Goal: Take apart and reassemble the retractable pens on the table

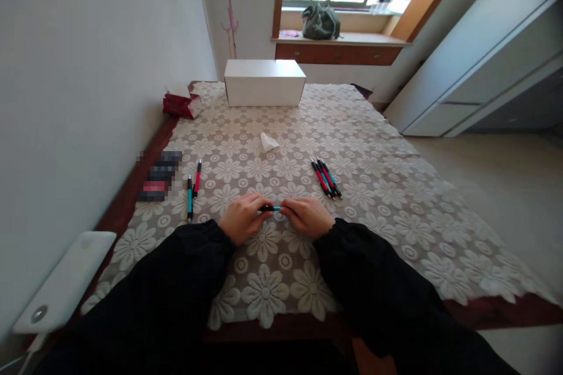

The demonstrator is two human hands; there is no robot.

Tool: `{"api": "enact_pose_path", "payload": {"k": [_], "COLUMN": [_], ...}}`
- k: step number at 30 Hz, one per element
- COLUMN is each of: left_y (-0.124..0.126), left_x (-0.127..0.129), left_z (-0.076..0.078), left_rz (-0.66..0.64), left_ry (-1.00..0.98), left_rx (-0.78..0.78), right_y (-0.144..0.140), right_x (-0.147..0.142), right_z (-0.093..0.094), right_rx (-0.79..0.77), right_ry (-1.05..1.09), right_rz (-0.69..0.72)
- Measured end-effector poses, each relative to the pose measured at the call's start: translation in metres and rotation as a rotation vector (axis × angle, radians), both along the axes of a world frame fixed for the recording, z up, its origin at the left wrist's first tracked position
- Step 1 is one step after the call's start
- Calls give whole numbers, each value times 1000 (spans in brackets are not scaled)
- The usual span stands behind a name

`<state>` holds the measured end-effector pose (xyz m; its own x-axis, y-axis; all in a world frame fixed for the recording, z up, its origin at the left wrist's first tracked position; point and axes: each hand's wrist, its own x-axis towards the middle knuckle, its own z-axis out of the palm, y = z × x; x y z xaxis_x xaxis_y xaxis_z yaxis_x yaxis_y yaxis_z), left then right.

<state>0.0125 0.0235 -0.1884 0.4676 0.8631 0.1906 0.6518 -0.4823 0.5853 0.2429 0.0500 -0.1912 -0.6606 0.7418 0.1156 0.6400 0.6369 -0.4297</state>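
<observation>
- The left hand is closed, its thumb and fingers pinching the black part of a pen.
- The right hand is closed too, gripping the same pen by its teal part.
- That pen lies crosswise between the two hands, held at both sides — only a short middle stretch shows, the rest hidden by fingers.
- Left of the left hand, a teal pen and a red pen lie near each other, the red one a little farther out.
- Farther left, beyond those two, is a dark item, too blurred to make out.
- Just beyond the right hand and slightly to its right, a bunch of red and teal pens lies side by side, slanting.
- Straight ahead of the hands sits a crumpled tissue; well past it stands a white box.
- Under both hands spreads a flowered tablecloth — black sleeves reach over its near edge.
</observation>
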Motion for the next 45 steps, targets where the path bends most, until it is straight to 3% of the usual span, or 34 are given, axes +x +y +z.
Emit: {"api": "enact_pose_path", "payload": {"k": [7, 12, 19, 26, 31, 38, 45], "left_y": [-4, -5, -4, -1, -1, -1, -3], "left_x": [5, 8, 7, 7, 2, 0, 1], "left_z": [5, 8, 10, 6, 4, 6, 2], "left_rz": [28, 117, 149, 174, 111, 95, 123], "left_ry": [139, 222, 171, -68, -21, 98, -32], "left_rx": [-46, -75, -129, -133, -127, -66, -26], "right_y": [2, 1, -1, -5, -3, -7, -4], "right_x": [0, -3, -2, -5, -5, -6, -8], "right_z": [-9, -8, -5, -8, -8, -7, -4], "right_rx": [81, 153, 121, 74, 76, 47, 56], "right_ry": [-34, 4, 81, 12, 64, -17, 90], "right_rz": [54, 64, 32, -48, 32, -27, 16]}}
